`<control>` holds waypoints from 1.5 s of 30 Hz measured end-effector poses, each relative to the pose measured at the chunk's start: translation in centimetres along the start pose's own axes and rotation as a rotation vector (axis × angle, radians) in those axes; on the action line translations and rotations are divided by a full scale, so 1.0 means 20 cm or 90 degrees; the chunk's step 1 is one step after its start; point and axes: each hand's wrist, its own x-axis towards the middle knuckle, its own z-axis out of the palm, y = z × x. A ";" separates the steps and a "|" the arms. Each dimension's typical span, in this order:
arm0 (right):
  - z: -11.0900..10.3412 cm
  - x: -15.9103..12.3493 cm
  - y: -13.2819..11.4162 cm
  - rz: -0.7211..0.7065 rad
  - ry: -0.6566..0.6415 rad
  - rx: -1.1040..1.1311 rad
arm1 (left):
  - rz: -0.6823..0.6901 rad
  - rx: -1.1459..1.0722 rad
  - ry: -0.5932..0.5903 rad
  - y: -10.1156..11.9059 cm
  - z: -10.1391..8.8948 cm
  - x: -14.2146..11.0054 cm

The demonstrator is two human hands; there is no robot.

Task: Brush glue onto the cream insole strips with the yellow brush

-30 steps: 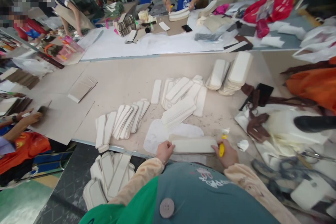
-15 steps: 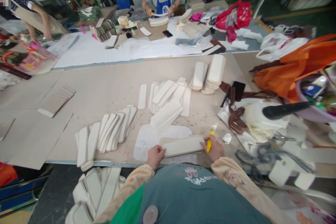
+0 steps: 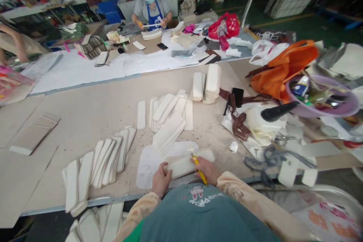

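Left hand [image 3: 160,180] grip closed on the near-left end of a cream padded strip [image 3: 189,163]; strip lies flat on the bench [image 3: 93,109], spanning both hands. Right hand [image 3: 209,170] grip clamped on a yellow brush [image 3: 197,166], tip over the strip's middle. White sheet [image 3: 147,162] under the strip. Stack of strips [image 3: 168,131] just beyond the grip, fanned row [image 3: 109,155] off left.
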 end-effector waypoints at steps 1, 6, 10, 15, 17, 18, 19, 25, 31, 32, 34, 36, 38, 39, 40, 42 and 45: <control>0.02 0.02 -0.01 -0.019 -0.052 0.005 | 0.002 0.000 0.000 0.00 0.00 0.00; 0.04 0.04 -0.01 0.006 -0.176 -0.012 | 0.019 -0.012 0.000 0.01 -0.01 0.00; -0.01 -0.05 0.06 0.076 -0.120 -0.046 | 0.026 -0.014 0.010 0.01 0.00 -0.01; -0.07 -0.21 0.18 0.181 0.037 -0.067 | 0.032 -0.016 0.019 -0.01 0.02 0.00; -0.10 -0.25 0.21 0.226 0.107 -0.055 | 0.032 -0.018 0.024 -0.02 0.03 0.00; -0.11 -0.27 0.21 0.261 0.140 -0.041 | 0.035 -0.021 0.028 -0.02 0.03 0.00; -0.12 -0.27 0.21 0.305 0.172 -0.022 | 0.039 -0.027 0.033 -0.02 0.03 0.00; -0.15 -0.17 0.14 0.491 0.275 0.083 | 0.062 -0.038 0.075 -0.01 0.01 0.00; -0.14 -0.07 0.09 0.522 0.308 0.032 | 0.092 -0.053 0.125 0.01 0.01 -0.01; -0.14 -0.07 0.09 0.521 0.309 0.038 | 0.097 -0.063 0.134 0.02 0.01 -0.02; -0.16 -0.07 0.08 0.535 0.323 0.064 | 0.094 -0.087 0.149 0.02 0.02 -0.02; -0.18 -0.05 0.07 0.557 0.347 0.122 | 0.068 -0.128 0.144 0.03 0.01 -0.02; -0.21 -0.03 0.04 0.561 0.383 0.207 | 0.039 -0.213 0.110 0.05 -0.01 -0.03; -0.23 -0.01 0.02 0.555 0.401 0.251 | 0.030 -0.278 0.087 0.06 -0.04 -0.04; -0.26 0.02 0.00 0.546 0.423 0.290 | 0.022 -0.357 0.062 0.09 -0.07 -0.06; -0.35 0.08 -0.06 0.528 0.464 0.345 | -0.001 -0.534 0.004 0.15 -0.15 -0.10; -0.50 0.18 -0.13 0.499 0.525 0.376 | -0.046 -0.736 -0.099 0.25 -0.30 -0.18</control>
